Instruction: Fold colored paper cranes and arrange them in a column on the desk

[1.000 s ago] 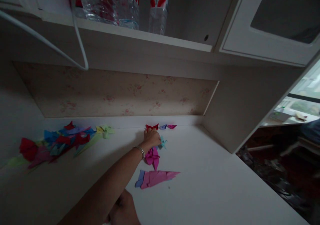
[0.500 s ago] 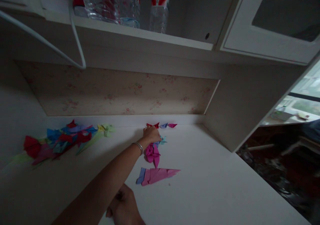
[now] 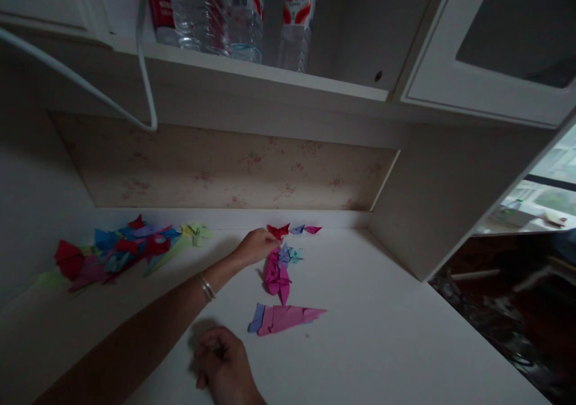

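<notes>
My left hand [image 3: 258, 246], with bracelets at the wrist, reaches across the white surface. Its fingers are closed together at the lower left of a red folded-paper piece [image 3: 278, 231]; whether they grip it is hidden. Beside that piece, along the back, lie a blue-violet folded piece [image 3: 297, 230] and a pink one [image 3: 314, 230]. Just below the fingertips are magenta folded papers [image 3: 275, 276] and a teal one [image 3: 296, 254]. Nearer me lies a stack of pink folded paper [image 3: 290, 319] with blue at its end. My right hand [image 3: 222, 360] rests loosely curled, nothing visible in it.
A pile of colourful folded papers [image 3: 119, 252] lies at the left. Overhead, a shelf [image 3: 270, 75] holds several plastic bottles [image 3: 297, 27]. A white cable [image 3: 90, 90] hangs at upper left. A side panel [image 3: 441, 195] bounds the right.
My left hand has drawn back slightly to the left, uncovering the red piece and the papers under it. My right hand shows more fully, and the view has shifted a little.
</notes>
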Tool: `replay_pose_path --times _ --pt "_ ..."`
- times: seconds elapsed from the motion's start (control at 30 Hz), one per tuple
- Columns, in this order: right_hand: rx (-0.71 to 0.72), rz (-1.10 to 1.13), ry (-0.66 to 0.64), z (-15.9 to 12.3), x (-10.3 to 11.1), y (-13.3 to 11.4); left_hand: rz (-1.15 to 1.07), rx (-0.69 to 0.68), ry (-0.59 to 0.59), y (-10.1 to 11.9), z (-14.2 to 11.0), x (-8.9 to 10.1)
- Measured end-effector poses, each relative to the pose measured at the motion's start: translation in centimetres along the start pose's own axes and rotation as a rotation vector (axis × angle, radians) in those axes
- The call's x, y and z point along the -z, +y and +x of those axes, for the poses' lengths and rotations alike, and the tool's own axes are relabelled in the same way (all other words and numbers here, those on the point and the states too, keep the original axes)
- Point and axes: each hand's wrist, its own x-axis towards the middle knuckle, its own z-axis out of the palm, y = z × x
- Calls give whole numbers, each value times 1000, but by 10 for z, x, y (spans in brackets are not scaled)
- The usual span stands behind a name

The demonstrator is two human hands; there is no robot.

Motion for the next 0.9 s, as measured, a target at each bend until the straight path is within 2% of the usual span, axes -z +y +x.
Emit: replay_pose_path --times 0.1,0.2,0.33,0.43,0.6,0.8,0.9 --pt "-2 -6 5 -3 -1 -6 -104 23 20 -17 -47 17" --pt "-5 -28 -6 -6 -1 -11 -285 112 32 -40 -99 25" --pt "21 -95 -14 -8 -1 -15 -453 245 98 -76 -159 17" --pt "39 -115 -29 -9 1 -13 -566 351 162 -99 -192 5" --pt "35 -89 -20 -8 3 -8 -721 520 165 -116 -217 -6" --pt "43 -92 -8 -8 4 0 -746 383 221 -113 -217 -5" --pt "32 -92 25 -5 -3 0 -823 396 237 -116 -215 -4"
